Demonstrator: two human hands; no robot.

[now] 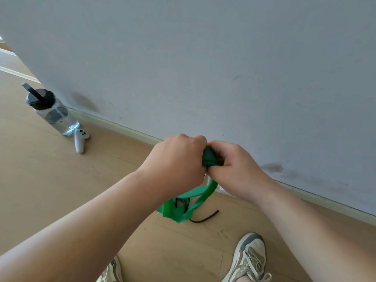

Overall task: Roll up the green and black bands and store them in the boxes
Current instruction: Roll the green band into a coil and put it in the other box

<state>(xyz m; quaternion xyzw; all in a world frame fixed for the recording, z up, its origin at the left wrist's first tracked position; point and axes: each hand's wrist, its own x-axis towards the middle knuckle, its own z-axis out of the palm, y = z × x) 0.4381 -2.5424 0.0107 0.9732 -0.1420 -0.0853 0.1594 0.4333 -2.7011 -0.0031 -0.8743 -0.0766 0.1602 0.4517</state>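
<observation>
Head view: left hand (179, 159) and right hand (234, 165) each pinch the rolled end of the green band (209, 158) in a curled grip, its tail hanging above the black band (205, 217) on the floor (61, 190); best to wind snugly, edges aligned

Rolled green band (209, 157) end hidden in left hand (177, 159), right hand (238, 165); black band (205, 218) partly behind it; 2 shoes (252, 259) cropped.
</observation>
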